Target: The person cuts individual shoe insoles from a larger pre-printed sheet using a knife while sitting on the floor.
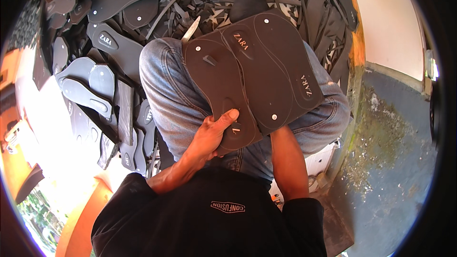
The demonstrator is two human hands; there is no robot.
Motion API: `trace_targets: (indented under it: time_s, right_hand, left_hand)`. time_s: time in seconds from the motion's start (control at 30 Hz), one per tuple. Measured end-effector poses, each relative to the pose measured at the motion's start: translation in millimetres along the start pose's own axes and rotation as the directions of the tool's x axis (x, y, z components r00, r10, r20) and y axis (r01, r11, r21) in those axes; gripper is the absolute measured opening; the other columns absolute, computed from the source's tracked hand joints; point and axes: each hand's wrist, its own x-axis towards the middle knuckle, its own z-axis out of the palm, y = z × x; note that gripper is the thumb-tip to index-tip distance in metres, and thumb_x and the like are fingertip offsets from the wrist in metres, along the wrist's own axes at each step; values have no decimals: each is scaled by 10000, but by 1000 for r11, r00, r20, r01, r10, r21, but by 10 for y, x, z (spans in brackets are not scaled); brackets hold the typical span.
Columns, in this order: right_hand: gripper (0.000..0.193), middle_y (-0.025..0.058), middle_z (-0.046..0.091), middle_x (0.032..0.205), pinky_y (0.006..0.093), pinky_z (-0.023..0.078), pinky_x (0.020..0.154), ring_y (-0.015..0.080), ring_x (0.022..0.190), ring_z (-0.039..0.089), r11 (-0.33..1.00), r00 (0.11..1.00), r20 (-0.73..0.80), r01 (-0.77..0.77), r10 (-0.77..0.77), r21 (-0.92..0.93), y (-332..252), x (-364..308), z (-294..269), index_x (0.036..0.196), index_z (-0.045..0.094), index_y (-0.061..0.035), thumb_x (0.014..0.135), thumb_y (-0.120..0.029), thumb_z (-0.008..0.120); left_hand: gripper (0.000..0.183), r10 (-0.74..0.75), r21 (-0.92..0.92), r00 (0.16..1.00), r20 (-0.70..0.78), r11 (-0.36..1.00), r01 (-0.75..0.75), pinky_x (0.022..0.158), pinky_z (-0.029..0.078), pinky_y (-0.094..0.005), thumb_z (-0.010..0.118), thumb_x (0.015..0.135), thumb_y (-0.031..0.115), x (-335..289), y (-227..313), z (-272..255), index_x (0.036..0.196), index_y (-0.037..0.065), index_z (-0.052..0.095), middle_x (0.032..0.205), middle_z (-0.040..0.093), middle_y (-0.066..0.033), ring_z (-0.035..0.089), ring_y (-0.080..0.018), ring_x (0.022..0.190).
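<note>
A black foam sole sheet (pixel 271 71) rests across my lap, marked with sandal-sole outlines, pale print and small white dots. A lengthwise cut runs through it, parting the left-hand sole piece (pixel 209 74) from the wider part. My left hand (pixel 214 131) is closed on the near end of that left piece, thumb on top and fingers underneath. My right forearm (pixel 289 162) passes beneath the sheet near its close edge; the right hand and its fingers are hidden under it. On the left piece sits a small dark wedge-shaped bit (pixel 209 60).
Cut black soles (pixel 116 43) lie heaped at the left and far left. Thin foam offcuts (pixel 209 7) pile up beyond my knees. A pale pointed strip (pixel 191 29) sticks up beside my left knee. An orange edge (pixel 357 43) borders the blue-grey floor (pixel 381 162) at right.
</note>
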Motion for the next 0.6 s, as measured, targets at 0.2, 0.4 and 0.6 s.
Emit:
trace_targets:
  time_s: [0.2, 0.4, 0.6]
  right_hand:
    - [334, 80, 610, 815, 333, 452, 637, 206, 683, 565, 999, 998, 61, -31, 32, -15, -145, 213, -58, 1013, 595, -31, 890, -341, 572]
    - [328, 70, 615, 767, 321, 457, 601, 192, 626, 570, 990, 937, 322, -141, 132, 6, -556, 906, 107, 989, 601, -30, 893, -343, 571]
    - [364, 38, 571, 648, 274, 376, 479, 132, 496, 498, 533, 739, 595, -657, 316, 533, -967, 1054, 588, 911, 598, -25, 903, -385, 543]
  left_hand:
    - [558, 0, 41, 1000, -4, 999, 0, 295, 347, -188, 591, 840, 516, -65, 47, -20, 1067, 8, 544, 706, 609, -27, 521, -56, 423]
    - [532, 45, -17, 992, 121, 999, -44, 548, 518, -220, 667, 825, 404, -122, -90, -367, 1132, -10, 537, 848, 642, -51, 637, -112, 751]
    - [424, 205, 144, 976, 67, 966, -213, 725, 486, -272, 643, 865, 354, -566, -338, -822, 1067, -20, 628, 943, 656, -52, 582, -110, 888]
